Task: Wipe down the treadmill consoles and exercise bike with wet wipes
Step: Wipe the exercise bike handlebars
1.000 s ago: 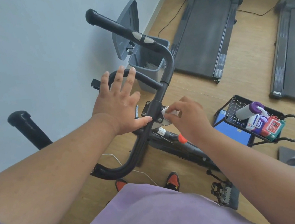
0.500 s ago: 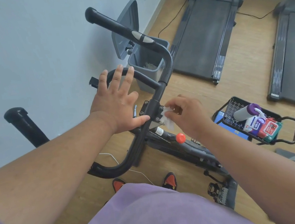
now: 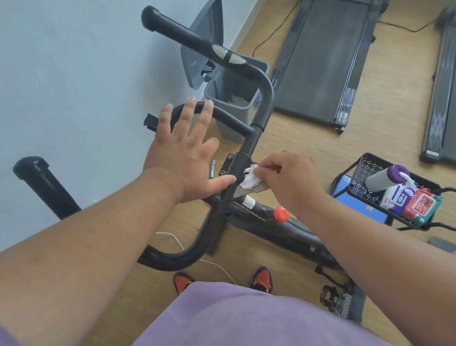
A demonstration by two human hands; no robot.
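The black exercise bike (image 3: 263,103) stands in front of me by the wall, its curved handlebar running from upper left down to lower centre. My left hand (image 3: 187,154) hovers over the handlebar's middle with fingers spread and straight, thumb lying against the bar. My right hand (image 3: 290,177) pinches a crumpled white wet wipe (image 3: 250,178) and presses it on the bracket where the handlebar meets the stem. Two treadmills (image 3: 329,47) lie on the floor beyond.
A grey bin (image 3: 241,97) with its lid up stands behind the bike. A black mesh cart (image 3: 357,171) at right holds a wipes pack (image 3: 421,206), a roll and a bottle. An orange knob (image 3: 281,213) sits on the frame. A pedal (image 3: 336,298) is lower right.
My right hand has shifted the wipe slightly left along the bracket. My left hand stays spread over the handlebar, barely moved.
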